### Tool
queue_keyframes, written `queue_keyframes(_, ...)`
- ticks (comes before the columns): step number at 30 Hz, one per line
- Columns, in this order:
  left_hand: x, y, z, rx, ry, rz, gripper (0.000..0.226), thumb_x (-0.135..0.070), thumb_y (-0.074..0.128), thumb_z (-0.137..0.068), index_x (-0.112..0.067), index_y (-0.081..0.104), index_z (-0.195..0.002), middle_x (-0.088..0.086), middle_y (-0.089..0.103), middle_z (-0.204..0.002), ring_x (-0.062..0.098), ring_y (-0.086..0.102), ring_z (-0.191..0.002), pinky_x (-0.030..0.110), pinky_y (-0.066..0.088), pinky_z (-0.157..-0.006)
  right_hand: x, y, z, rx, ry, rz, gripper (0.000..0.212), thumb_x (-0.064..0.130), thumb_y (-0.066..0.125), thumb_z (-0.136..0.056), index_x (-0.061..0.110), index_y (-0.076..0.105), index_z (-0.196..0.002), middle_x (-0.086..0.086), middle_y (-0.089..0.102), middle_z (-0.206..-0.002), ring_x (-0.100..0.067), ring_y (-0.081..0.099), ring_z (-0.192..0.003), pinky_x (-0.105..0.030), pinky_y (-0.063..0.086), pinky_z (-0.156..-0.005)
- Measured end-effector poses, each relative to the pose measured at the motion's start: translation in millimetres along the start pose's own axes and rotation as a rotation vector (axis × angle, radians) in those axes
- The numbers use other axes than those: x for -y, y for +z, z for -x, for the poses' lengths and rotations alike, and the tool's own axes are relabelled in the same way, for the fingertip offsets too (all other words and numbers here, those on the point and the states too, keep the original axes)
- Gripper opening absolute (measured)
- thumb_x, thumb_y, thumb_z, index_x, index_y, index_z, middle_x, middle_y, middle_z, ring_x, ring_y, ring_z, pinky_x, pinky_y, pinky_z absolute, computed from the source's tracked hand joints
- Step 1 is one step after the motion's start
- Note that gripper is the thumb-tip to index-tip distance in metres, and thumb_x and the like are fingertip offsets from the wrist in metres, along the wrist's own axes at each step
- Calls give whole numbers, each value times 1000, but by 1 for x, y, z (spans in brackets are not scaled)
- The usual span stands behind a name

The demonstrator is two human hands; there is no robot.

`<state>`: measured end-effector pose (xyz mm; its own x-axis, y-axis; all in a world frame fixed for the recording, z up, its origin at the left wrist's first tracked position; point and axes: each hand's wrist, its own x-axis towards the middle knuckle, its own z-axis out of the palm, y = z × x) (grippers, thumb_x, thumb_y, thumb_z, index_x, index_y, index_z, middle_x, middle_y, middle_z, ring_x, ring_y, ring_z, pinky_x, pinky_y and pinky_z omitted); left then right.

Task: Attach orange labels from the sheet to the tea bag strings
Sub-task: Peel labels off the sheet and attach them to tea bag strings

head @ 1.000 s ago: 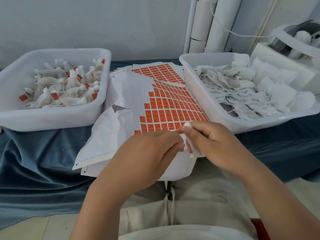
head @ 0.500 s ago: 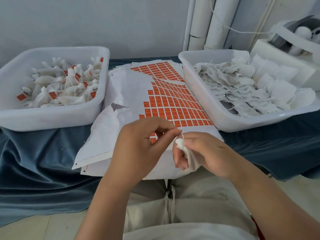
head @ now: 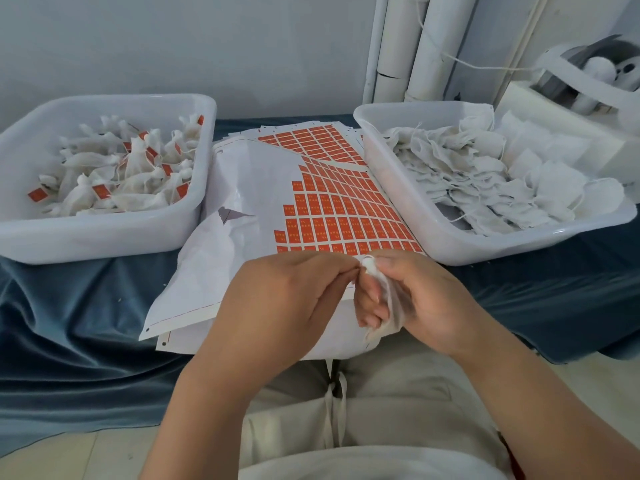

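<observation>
Tea bag (head: 384, 308), head view: it sits just right of the frame's centre, low over the near edge of the label sheet (head: 242, 188), gripped in the curled fingers of the right hand (head: 429, 303). Its gathered top pokes up between thumb and forefinger. The left hand (head: 287, 299) is curled too, thumb and forefinger pinching at that top. Whether a string or a label lies between them cannot be told.

The bag looks like thin white mesh: very light, limp, easy to crush or tear, so it is probably best held by the body with the string kept free. The orange labels (head: 346, 220) are likely thin and tacky on one side, best taken by a corner.

The sheet's near edge overhangs the blue-draped tabletop (head: 69, 306) towards the lap, so pressing there may tip it. It fills the gap between two white tubs, both hands working in the open room in front. The left tub (head: 104, 240), at middle left, holds labelled bags. The right tub (head: 446, 245), at middle right, holds plain ones, its rim close beside the right hand.
</observation>
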<state>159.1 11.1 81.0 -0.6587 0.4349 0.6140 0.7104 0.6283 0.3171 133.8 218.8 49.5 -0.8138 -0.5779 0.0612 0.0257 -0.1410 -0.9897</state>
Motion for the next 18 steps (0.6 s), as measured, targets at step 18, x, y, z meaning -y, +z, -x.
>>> queue_keyframes(18, 5, 6, 1, -28, -25, -76, 16, -25, 69, -95, -21, 82, -88, -7, 73, -71, 15, 65, -57, 38, 52, -49, -10, 5, -4, -40, 119, -181, 46, 25, 35, -104, 17, 65, -69, -2, 54, -61, -19, 55, -62, -30, 53, -72)
